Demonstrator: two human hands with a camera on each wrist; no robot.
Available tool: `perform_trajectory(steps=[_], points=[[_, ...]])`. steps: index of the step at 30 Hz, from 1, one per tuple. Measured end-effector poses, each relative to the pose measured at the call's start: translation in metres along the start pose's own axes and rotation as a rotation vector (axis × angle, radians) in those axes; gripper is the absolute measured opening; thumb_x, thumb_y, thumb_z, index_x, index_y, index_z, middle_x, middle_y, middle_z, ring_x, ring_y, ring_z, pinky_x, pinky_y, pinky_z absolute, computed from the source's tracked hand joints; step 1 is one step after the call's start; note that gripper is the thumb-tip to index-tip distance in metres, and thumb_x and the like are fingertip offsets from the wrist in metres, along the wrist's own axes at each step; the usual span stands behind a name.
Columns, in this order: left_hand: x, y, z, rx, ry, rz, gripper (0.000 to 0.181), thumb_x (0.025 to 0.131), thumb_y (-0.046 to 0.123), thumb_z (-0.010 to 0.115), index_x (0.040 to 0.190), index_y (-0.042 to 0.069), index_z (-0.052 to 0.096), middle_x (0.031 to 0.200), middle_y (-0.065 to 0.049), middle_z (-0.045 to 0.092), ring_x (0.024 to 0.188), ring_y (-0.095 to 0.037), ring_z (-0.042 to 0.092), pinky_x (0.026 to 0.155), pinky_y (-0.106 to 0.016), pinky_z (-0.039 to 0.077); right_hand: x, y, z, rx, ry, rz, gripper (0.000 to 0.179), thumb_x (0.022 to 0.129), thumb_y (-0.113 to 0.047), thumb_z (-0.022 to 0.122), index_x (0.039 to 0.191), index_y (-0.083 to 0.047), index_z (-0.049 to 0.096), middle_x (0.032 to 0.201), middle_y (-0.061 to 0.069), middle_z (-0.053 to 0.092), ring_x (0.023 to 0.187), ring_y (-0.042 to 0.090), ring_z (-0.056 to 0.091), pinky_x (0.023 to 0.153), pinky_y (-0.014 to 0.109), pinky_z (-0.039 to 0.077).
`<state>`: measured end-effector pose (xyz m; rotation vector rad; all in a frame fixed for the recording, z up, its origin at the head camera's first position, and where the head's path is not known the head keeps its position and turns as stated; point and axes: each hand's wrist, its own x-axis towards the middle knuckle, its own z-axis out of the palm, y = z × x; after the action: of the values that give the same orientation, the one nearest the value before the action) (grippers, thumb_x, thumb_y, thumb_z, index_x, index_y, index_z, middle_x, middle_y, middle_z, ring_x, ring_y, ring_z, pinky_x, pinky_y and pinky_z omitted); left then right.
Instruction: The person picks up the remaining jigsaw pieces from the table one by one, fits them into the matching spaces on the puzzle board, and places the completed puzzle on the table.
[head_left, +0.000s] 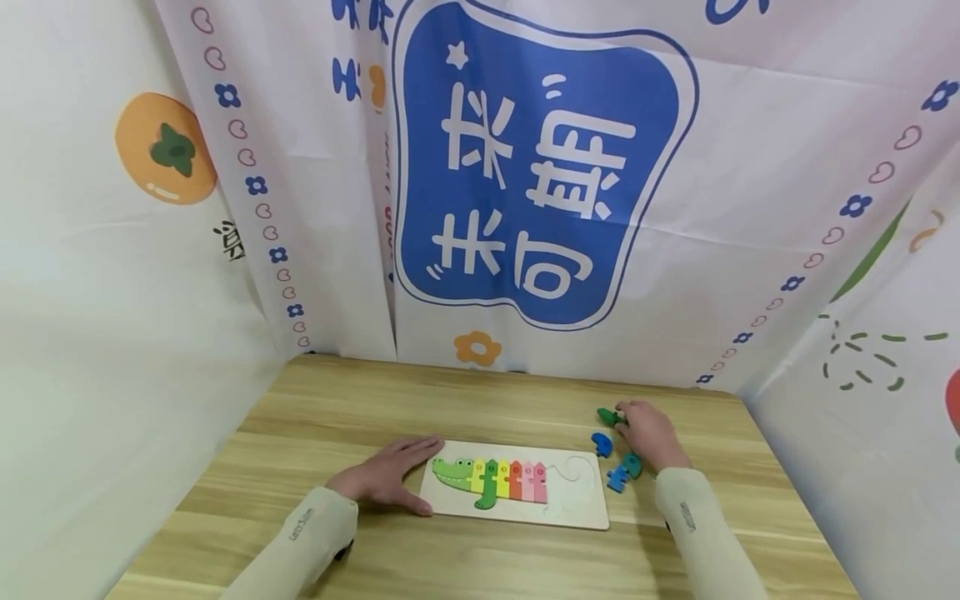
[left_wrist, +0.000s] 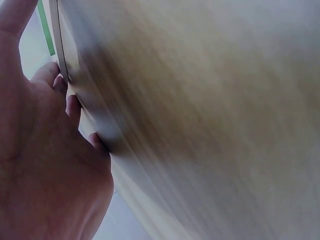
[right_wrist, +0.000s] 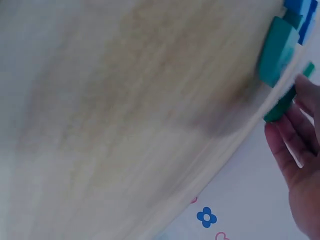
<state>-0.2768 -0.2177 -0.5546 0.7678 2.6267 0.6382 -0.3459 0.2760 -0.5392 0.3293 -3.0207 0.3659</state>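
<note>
A pale wooden puzzle board [head_left: 573, 510] lies on the table, showing a crocodile [head_left: 454, 472] with a green head and several coloured, numbered body pieces. At its left end my left hand [head_left: 386, 475] rests with thumb and fingers spread along the corners; in the left wrist view the fingertips touch the board's edge. Over at the right, my right hand [head_left: 651, 435] pinches a green puzzle piece [head_left: 607, 417] between thumb and fingers. The right wrist view shows this green piece [right_wrist: 281, 107] partly covered by the fingers.
Near the right hand lie a dark blue puzzle piece [head_left: 602, 444], a light blue piece [head_left: 617, 478] and a teal piece [head_left: 632, 464], all right of the board. The wooden table [head_left: 465, 392] meets printed white curtains [head_left: 337, 275] at its back and sides.
</note>
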Motion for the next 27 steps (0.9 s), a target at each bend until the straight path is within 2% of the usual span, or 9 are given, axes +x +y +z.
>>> perform_trajectory(steps=[5, 7, 10, 13, 15, 17, 20, 23, 27], points=[[0.0, 0.0, -0.001, -0.005, 0.003, 0.001, 0.112, 0.079, 0.064, 0.082, 0.166, 0.021, 0.027, 0.174, -0.004, 0.022, 0.157, -0.038, 0.021, 0.12, -0.068, 0.026, -0.006, 0.008, -0.003, 0.174, 0.022, 0.105, 0.045, 0.108, -0.011, 0.052, 0.148, 0.009, 0.047, 0.14, 0.037, 0.053, 0.127, 0.054, 0.054, 0.105, 0.066, 0.046], [0.0, 0.0, 0.0, -0.008, 0.003, 0.002, 0.112, 0.079, 0.063, 0.082, 0.166, 0.021, 0.027, 0.174, -0.004, 0.022, 0.157, -0.038, 0.02, 0.12, -0.068, 0.026, -0.008, 0.013, -0.005, 0.236, 0.035, 0.128, 0.045, 0.109, -0.007, 0.047, 0.149, 0.012, 0.042, 0.138, 0.039, 0.052, 0.126, 0.054, 0.054, 0.104, 0.065, 0.047], [0.001, -0.001, 0.0, -0.008, 0.003, 0.005, 0.111, 0.079, 0.063, 0.082, 0.166, 0.021, 0.027, 0.174, -0.004, 0.021, 0.157, -0.038, 0.019, 0.12, -0.067, 0.026, -0.012, 0.017, -0.005, 0.392, 0.027, 0.174, 0.041, 0.109, -0.003, 0.043, 0.146, 0.012, 0.044, 0.129, 0.035, 0.057, 0.116, 0.047, 0.061, 0.097, 0.056, 0.055], [0.001, -0.001, 0.0, -0.008, 0.002, 0.003, 0.111, 0.079, 0.063, 0.082, 0.166, 0.022, 0.026, 0.174, -0.004, 0.021, 0.158, -0.038, 0.019, 0.12, -0.068, 0.025, -0.018, 0.017, -0.007, 0.583, 0.028, 0.22, 0.041, 0.108, -0.001, 0.044, 0.147, 0.01, 0.043, 0.123, 0.03, 0.057, 0.105, 0.036, 0.065, 0.086, 0.042, 0.062], [0.001, -0.001, -0.001, -0.008, 0.002, 0.0, 0.112, 0.079, 0.064, 0.082, 0.166, 0.023, 0.026, 0.174, -0.003, 0.021, 0.158, -0.039, 0.018, 0.12, -0.068, 0.025, -0.021, 0.014, -0.008, 0.717, 0.035, 0.239, 0.048, 0.108, 0.001, 0.047, 0.154, 0.006, 0.035, 0.125, 0.03, 0.055, 0.103, 0.034, 0.067, 0.082, 0.036, 0.063], [0.0, 0.0, -0.001, -0.007, 0.002, -0.003, 0.112, 0.079, 0.064, 0.082, 0.166, 0.023, 0.026, 0.174, -0.003, 0.021, 0.158, -0.039, 0.018, 0.12, -0.068, 0.025, -0.025, 0.012, -0.01, 0.803, 0.051, 0.226, 0.059, 0.106, 0.004, 0.05, 0.16, 0.0, 0.027, 0.126, 0.03, 0.051, 0.102, 0.034, 0.068, 0.081, 0.035, 0.064], [0.0, 0.0, -0.001, -0.003, 0.0, -0.004, 0.111, 0.079, 0.064, 0.081, 0.166, 0.023, 0.025, 0.174, -0.003, 0.021, 0.158, -0.039, 0.018, 0.121, -0.068, 0.024, -0.029, 0.007, -0.014, 0.904, 0.064, 0.204, 0.07, 0.104, 0.006, 0.053, 0.165, -0.009, 0.021, 0.126, 0.028, 0.048, 0.099, 0.033, 0.069, 0.085, 0.041, 0.063], [-0.001, 0.0, -0.001, 0.001, -0.001, -0.005, 0.111, 0.079, 0.064, 0.082, 0.166, 0.023, 0.025, 0.174, -0.003, 0.021, 0.158, -0.04, 0.018, 0.12, -0.069, 0.024, -0.032, 0.001, -0.018, 1.002, 0.062, 0.209, 0.071, 0.104, 0.005, 0.053, 0.165, -0.012, 0.021, 0.124, 0.024, 0.048, 0.096, 0.027, 0.07, 0.089, 0.043, 0.062], [-0.002, 0.001, 0.0, -0.001, -0.001, -0.007, 0.111, 0.079, 0.063, 0.082, 0.166, 0.023, 0.026, 0.174, -0.002, 0.021, 0.158, -0.041, 0.019, 0.12, -0.07, 0.023, -0.036, -0.007, -0.025, 1.128, 0.078, 0.237, 0.072, 0.105, 0.005, 0.051, 0.166, -0.014, 0.018, 0.121, 0.019, 0.047, 0.095, 0.018, 0.071, 0.091, 0.038, 0.061]])
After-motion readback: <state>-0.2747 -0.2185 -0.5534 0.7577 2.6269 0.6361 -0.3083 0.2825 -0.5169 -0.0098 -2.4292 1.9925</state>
